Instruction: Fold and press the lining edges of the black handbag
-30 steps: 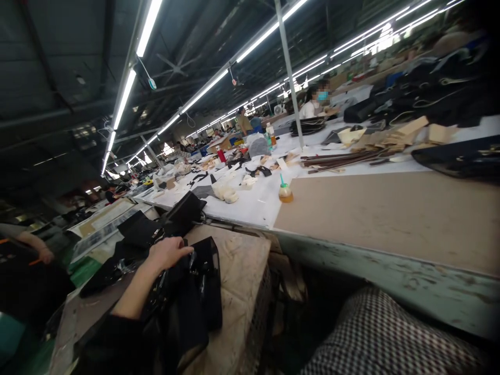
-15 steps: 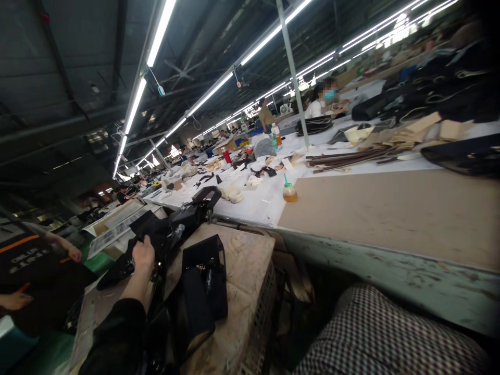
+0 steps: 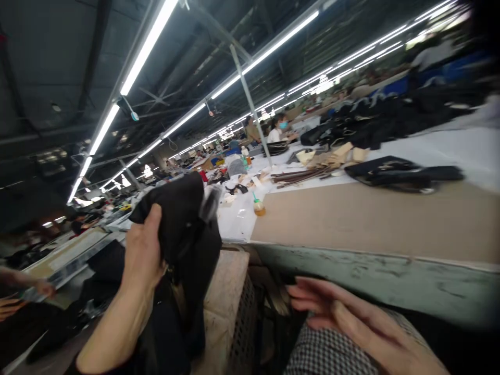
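My left hand (image 3: 144, 250) is closed around the top of a black bag (image 3: 185, 224), lifted above the low stand at my left. The bag hangs down, with a clear plastic-wrapped piece (image 3: 211, 204) on its side. My right hand (image 3: 344, 317) hovers over my checkered lap, fingers stretched and apart, with nothing in it. It is slightly blurred. More dark pieces (image 3: 164, 328) lie below the lifted bag, partly hidden by it and my arm.
A long table (image 3: 312, 252) with a brown board (image 3: 312, 213) runs to the right. On it are a small glue bottle (image 3: 259, 207), brown strips (image 3: 299, 177) and black bag pieces (image 3: 390, 172). A crate (image 3: 242, 317) stands beside my knee. Another person's hand (image 3: 42, 288) shows at far left.
My left hand has raised the black bag from the pile and brought it closer. My right hand has come into view above my lap. The view has turned to the right.
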Demonstrator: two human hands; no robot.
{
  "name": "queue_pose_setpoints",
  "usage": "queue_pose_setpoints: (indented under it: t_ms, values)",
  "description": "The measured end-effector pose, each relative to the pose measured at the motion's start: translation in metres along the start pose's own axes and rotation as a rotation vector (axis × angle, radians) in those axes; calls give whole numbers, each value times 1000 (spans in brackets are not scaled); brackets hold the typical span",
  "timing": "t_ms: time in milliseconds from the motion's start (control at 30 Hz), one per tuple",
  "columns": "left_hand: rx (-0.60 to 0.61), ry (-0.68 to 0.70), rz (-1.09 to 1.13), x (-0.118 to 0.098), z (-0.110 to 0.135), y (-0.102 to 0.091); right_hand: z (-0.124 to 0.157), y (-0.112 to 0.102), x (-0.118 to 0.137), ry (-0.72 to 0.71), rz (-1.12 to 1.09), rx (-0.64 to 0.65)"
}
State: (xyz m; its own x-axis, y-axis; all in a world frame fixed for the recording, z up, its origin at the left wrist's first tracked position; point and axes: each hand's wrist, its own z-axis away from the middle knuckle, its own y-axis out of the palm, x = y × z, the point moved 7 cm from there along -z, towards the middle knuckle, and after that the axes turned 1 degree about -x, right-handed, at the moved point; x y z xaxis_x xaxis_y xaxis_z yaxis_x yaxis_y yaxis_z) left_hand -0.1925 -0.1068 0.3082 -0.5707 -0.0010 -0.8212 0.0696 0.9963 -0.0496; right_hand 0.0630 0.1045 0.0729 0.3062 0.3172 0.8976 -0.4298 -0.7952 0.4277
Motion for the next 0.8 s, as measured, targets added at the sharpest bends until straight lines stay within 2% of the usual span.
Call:
queue_pose_setpoints:
  t_ms: [33,100,167,200,267,333,367,467,533,600,700,800]
  values:
    - [132,19,-70,3,30,29,0,6,12,0,-62,17]
    - [390,87,-171,15,97,86,3,5,27,-14,-180,-14]
    - [718,110,-194,37,169,141,9,-20,24,32,-258,-158]
    - [841,143,-146,45,203,162,15,-39,18,69,-291,-251]
    - [1038,171,-32,60,260,194,34,-80,5,126,-353,-427]
    - [1135,159,66,72,299,212,56,-109,-2,156,-430,-522]
    - [1158,144,97,78,313,217,66,-117,-2,165,-470,-527]
    - [1222,95,158,87,344,228,87,-117,10,115,-491,-477]
    - [1287,54,195,89,359,234,93,-109,20,43,-372,-476]
    - [1330,-44,191,96,366,241,94,-102,26,-11,-249,-529]
    - [1237,-200,49,121,345,246,88,-93,35,-170,-238,-577]
    - [1057,-209,-111,142,303,238,76,-81,51,-384,-410,-438]
